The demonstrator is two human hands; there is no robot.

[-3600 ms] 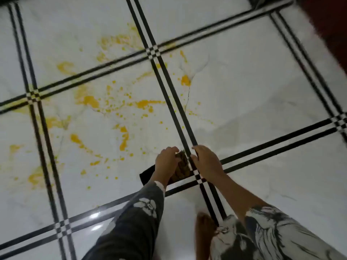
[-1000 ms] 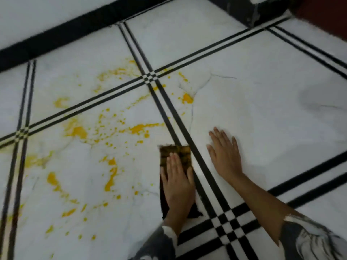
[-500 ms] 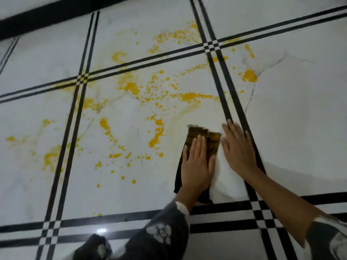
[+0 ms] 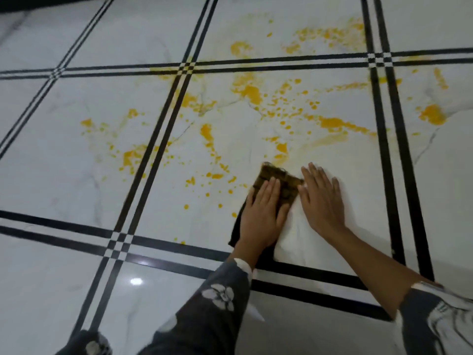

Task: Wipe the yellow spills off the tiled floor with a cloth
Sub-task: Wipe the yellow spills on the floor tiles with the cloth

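Yellow spills (image 4: 249, 92) are splashed in blobs and drops across the white marble floor tiles (image 4: 64, 155), reaching from the left tile to a blob at the far right (image 4: 432, 115). A dark folded cloth (image 4: 275, 175) with a brown patterned end lies flat on the floor at the near edge of the spills. My left hand (image 4: 261, 216) presses flat on the cloth with straight fingers. Beside it, my right hand (image 4: 321, 198) rests flat on the bare tile, its thumb side touching the cloth's edge.
Black double stripes (image 4: 158, 139) cross the floor in a grid. A dark band (image 4: 38, 2) runs along the top left corner. My patterned sleeves and knee (image 4: 84, 344) fill the bottom of the view.
The cloth under my left hand has slid forward and leftwards towards the spills, over the black stripes onto the splashed tile. My right hand has shifted along beside it. A pale yellow smear trails behind.
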